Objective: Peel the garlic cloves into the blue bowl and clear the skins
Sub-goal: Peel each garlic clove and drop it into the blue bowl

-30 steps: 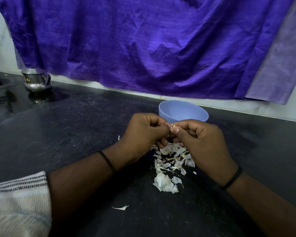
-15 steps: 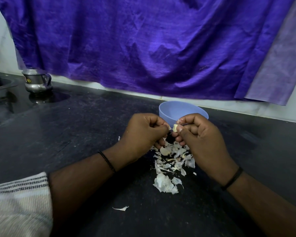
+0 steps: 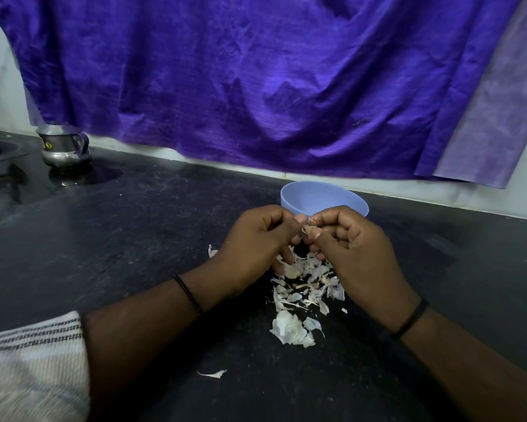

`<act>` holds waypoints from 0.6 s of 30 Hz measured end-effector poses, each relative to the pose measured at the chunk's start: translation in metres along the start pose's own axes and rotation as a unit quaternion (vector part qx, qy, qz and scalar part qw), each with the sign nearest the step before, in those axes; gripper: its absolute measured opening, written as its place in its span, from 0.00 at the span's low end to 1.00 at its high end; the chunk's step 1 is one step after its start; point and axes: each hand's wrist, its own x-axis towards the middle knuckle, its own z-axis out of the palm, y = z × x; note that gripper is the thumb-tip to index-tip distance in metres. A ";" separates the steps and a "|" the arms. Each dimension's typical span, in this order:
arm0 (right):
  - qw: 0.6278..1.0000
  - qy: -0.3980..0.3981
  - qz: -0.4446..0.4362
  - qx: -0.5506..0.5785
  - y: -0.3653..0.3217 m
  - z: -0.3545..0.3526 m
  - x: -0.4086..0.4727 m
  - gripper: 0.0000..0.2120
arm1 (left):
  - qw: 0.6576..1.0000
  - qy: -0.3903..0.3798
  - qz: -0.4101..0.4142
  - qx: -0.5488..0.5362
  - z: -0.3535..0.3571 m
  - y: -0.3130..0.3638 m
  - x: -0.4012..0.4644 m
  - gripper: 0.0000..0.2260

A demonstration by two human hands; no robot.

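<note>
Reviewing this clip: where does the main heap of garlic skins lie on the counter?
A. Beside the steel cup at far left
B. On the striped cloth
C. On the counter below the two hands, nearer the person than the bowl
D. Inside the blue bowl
C: the garlic skins lie on the black counter under the left hand and right hand, on the near side of the blue bowl.

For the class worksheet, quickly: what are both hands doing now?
Left hand: pinching the garlic clove.
Right hand: pinching the same clove.
</note>
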 end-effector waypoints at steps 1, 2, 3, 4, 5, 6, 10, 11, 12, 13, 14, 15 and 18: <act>1.000 -0.001 0.000 -0.002 0.000 0.000 0.000 0.05 | 1.000 0.002 0.005 -0.005 0.000 0.000 0.000 0.09; 1.000 0.000 -0.001 -0.004 0.000 0.000 0.000 0.05 | 1.000 0.003 0.008 -0.008 0.000 0.001 0.000 0.08; 1.000 0.001 0.000 -0.005 0.000 0.000 0.001 0.06 | 1.000 0.005 0.008 -0.011 -0.001 0.001 -0.001 0.07; 1.000 0.001 0.001 -0.006 0.000 0.000 0.001 0.06 | 1.000 0.006 0.006 -0.016 -0.001 0.001 -0.001 0.07; 1.000 0.001 0.001 -0.008 0.001 0.001 0.001 0.07 | 1.000 0.008 0.003 -0.020 -0.001 0.001 -0.001 0.07; 1.000 0.000 0.001 -0.012 0.001 0.000 0.001 0.07 | 1.000 0.010 0.001 -0.025 -0.001 0.001 -0.001 0.07; 0.999 -0.002 -0.016 -0.037 0.001 0.001 -0.001 0.04 | 0.999 0.012 -0.008 -0.032 -0.002 0.001 0.000 0.05; 0.998 -0.004 -0.025 -0.051 0.001 0.001 -0.002 0.04 | 0.999 0.014 -0.010 -0.033 -0.001 0.001 0.000 0.06; 0.997 -0.007 -0.034 -0.066 0.000 0.001 -0.002 0.04 | 0.999 0.015 -0.013 -0.032 -0.001 0.001 0.001 0.06; 0.996 -0.012 -0.044 -0.081 -0.001 0.001 -0.003 0.04 | 0.999 0.017 -0.015 -0.031 -0.001 0.001 0.001 0.06; 0.994 -0.016 -0.055 -0.096 -0.001 0.002 -0.003 0.05 | 0.999 0.017 -0.017 -0.029 -0.002 0.001 0.001 0.06; 0.992 -0.019 -0.063 -0.112 -0.002 0.002 -0.003 0.05 | 0.999 0.018 -0.019 -0.027 -0.001 0.002 0.001 0.06; 0.988 -0.025 -0.075 -0.133 -0.003 0.001 -0.004 0.06 | 0.999 0.021 -0.024 -0.025 -0.001 0.003 0.001 0.06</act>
